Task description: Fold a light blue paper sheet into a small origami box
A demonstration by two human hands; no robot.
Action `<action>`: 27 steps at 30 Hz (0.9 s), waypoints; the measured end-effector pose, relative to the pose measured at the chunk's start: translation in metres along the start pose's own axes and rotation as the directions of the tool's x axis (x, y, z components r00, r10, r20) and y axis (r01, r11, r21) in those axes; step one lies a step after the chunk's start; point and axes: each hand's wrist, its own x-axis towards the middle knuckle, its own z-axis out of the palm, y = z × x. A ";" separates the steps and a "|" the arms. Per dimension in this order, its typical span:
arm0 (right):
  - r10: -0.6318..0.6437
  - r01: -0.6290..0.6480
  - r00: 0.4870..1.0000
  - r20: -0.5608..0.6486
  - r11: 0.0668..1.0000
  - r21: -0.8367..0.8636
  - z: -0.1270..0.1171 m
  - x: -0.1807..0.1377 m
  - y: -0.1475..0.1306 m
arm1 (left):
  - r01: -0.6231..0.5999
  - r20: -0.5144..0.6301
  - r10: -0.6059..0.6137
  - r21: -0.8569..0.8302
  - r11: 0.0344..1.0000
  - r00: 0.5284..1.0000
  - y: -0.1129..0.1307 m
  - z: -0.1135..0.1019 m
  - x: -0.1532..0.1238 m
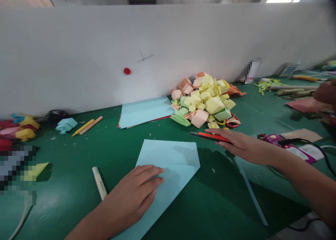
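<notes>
A folded sheet of light blue paper [170, 152] lies on the green table in front of me, with a crease across its upper part and a slanted right edge. My left hand [139, 189] rests on the sheet, fingers loosely spread and holding nothing. To the right, just above the table, my right hand [236, 142] is closed around a slim red-and-black tool [214, 137] with a ridged red face; its exact kind is unclear. Under the right forearm lies a narrow blue paper strip [250, 191]. A white marker-like stick [99, 182] lies beside my left wrist.
Behind the sheet are stacked blue papers [144, 110] and a heap of folded paper pieces [204, 96], with red-handled scissors [233, 121] at its edge. A purple corded device [273, 139] sits right. Pencils [86, 127] lie left. A white partition [86, 57] closes the back.
</notes>
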 end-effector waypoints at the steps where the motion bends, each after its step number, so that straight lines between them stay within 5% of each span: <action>1: 0.002 -0.002 1.000 0.015 1.000 -0.007 0.003 0.001 0.000 | 0.020 -0.017 -0.020 0.008 1.000 1.000 -0.004 0.000 -0.003; 7: 0.003 -0.007 0.998 0.058 0.998 0.068 0.010 0.004 -0.001 | 0.109 -0.026 -0.108 0.056 0.992 0.994 -0.018 0.002 -0.013; 13: -0.080 -0.006 0.989 0.127 0.824 0.567 0.013 0.008 -0.023 | 0.169 -0.046 -0.169 -0.003 0.986 0.985 -0.017 0.001 -0.009; 15: -0.116 0.029 0.987 0.108 0.804 0.594 0.015 0.014 -0.027 | 0.202 -0.071 -0.204 -0.025 0.979 0.976 -0.017 0.000 -0.008; 21: -0.043 0.047 0.994 -0.098 0.998 0.036 0.023 0.040 -0.019 | 0.225 -0.054 -0.226 -0.029 0.974 0.973 -0.017 0.001 -0.009; 24: -0.142 0.128 0.988 -0.058 0.971 -0.200 0.028 0.046 -0.021 | 0.186 -0.030 -0.187 -0.034 0.982 0.982 -0.014 0.002 -0.006; 27: -0.256 0.177 0.956 -0.146 0.894 -0.412 0.035 0.049 -0.038 | 0.131 -0.026 -0.133 -0.046 0.990 0.991 -0.011 0.002 -0.004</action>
